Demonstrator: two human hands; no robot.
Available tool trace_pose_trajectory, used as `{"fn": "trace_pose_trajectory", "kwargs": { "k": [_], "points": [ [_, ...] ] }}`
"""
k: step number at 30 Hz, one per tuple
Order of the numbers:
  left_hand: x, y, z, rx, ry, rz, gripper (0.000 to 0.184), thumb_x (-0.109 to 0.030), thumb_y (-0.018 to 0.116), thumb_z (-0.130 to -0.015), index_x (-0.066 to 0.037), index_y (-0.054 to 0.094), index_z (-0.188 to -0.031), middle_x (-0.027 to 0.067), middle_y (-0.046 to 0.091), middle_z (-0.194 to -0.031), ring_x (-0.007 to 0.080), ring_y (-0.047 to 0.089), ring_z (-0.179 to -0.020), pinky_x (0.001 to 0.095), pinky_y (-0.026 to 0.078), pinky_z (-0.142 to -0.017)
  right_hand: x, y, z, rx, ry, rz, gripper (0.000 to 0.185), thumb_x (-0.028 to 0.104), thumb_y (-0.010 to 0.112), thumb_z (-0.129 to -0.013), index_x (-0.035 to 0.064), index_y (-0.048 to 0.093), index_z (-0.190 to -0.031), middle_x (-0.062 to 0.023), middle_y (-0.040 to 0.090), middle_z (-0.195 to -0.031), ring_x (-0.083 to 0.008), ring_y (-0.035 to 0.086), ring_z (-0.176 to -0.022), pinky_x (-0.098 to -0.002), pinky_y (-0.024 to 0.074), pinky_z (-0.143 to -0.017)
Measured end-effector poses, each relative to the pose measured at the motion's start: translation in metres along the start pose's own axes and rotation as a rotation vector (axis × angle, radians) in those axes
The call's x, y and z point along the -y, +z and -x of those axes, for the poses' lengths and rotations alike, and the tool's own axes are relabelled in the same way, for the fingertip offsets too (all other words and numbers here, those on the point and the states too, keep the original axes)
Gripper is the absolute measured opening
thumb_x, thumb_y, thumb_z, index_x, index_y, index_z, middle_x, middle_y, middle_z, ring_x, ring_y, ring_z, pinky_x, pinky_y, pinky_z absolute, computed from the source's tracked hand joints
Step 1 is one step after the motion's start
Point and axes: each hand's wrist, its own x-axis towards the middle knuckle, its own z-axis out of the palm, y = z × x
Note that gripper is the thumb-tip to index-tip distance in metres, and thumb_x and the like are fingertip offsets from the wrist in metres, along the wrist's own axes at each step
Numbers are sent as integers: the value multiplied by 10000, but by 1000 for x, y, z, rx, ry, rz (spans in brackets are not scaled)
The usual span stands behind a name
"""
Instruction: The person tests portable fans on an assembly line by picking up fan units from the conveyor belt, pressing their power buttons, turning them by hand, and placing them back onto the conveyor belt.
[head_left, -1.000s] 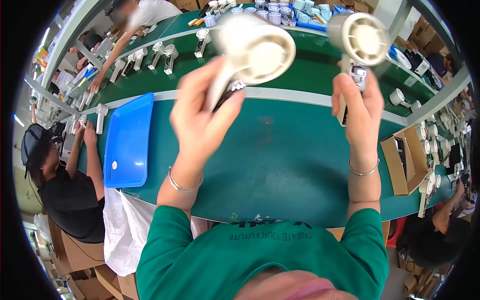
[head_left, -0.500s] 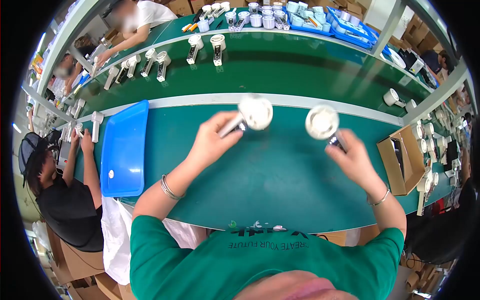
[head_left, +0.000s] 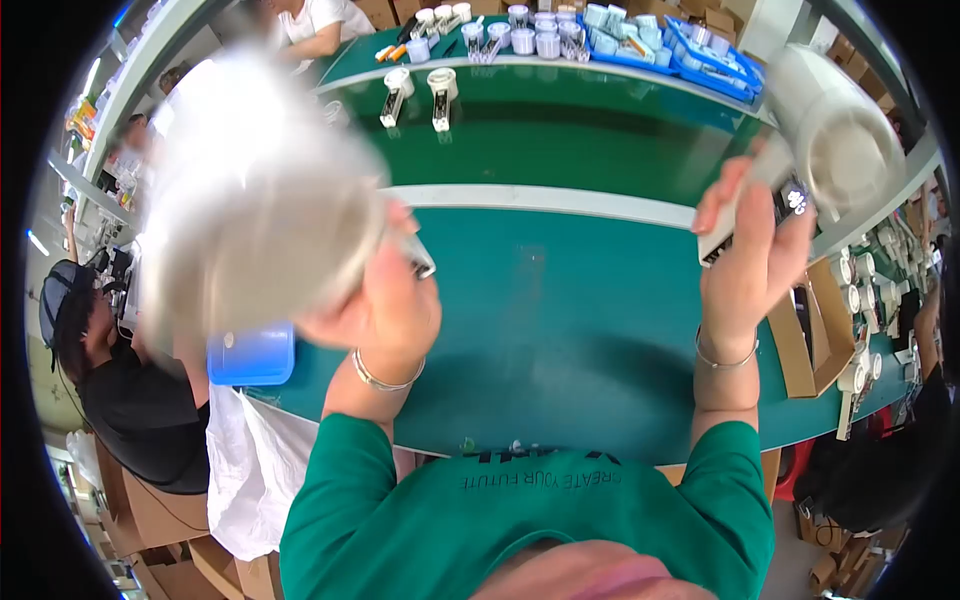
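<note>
Close to the camera on the left, my left hand (head_left: 385, 305) is closed round the handle of a white round-headed device (head_left: 265, 220), which is large and smeared by motion. My right hand (head_left: 755, 240) grips the handle of a second white device (head_left: 840, 135), raised at the right; its round head points outward and its dark inner parts show near my thumb. Both devices are held above the green table (head_left: 540, 340), apart from each other. Part of the blue tray (head_left: 252, 358) is hidden behind the left device.
Two similar devices stand on the green shelf, one of them at its middle (head_left: 441, 98). Blue trays of parts (head_left: 705, 65) lie at the back. An open cardboard box (head_left: 815, 330) sits at the right. A person in black (head_left: 140, 410) is at the left.
From low over the table, both hands have come up and apart with their devices, which now look much larger. The left device now covers much of the blue tray.
</note>
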Motion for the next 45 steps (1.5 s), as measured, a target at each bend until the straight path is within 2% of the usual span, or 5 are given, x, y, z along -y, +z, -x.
{"fn": "trace_pose_trajectory", "kwargs": {
  "k": [11,18,20,29,45],
  "points": [
    [25,-2,8,58,267,18,336,-105,575,-843,15,425,-1120,242,552,-979,213,560,-640,296,490,-524,-20,-10,7,70,-188,105,371,221,492,-920,-37,404,-1172,-130,513,-911,-175,502,-624,-291,428,-532],
    [4,-18,-19,-38,301,-21,467,-446,533,-877,-5,455,-1011,105,525,-831,153,507,-642,237,428,-513,-2,-23,2,-317,-396,91,632,616,490,-851,13,442,-1033,-103,509,-845,-175,512,-626,-292,456,-575],
    [0,-14,-12,-56,219,-102,401,-367,537,-884,-20,457,-1068,132,527,-891,163,501,-649,253,426,-518,15,-7,1,-198,-8,155,639,623,506,-833,17,445,-1026,-84,490,-801,-183,515,-623,-288,456,-573],
    [-4,-23,-15,-112,445,-73,280,-165,567,-853,21,462,-1034,121,538,-827,160,525,-641,262,447,-524,-7,-29,13,-17,-509,-115,492,384,541,-887,14,393,-1175,-100,503,-872,-174,508,-645,-305,440,-558],
    [101,25,13,279,-726,173,283,-137,560,-915,-15,478,-1157,124,637,-887,84,559,-646,206,441,-509,-68,6,-15,125,490,-57,305,291,461,-955,29,482,-1111,-15,531,-773,-58,490,-535,-198,399,-447]
  ]
}}
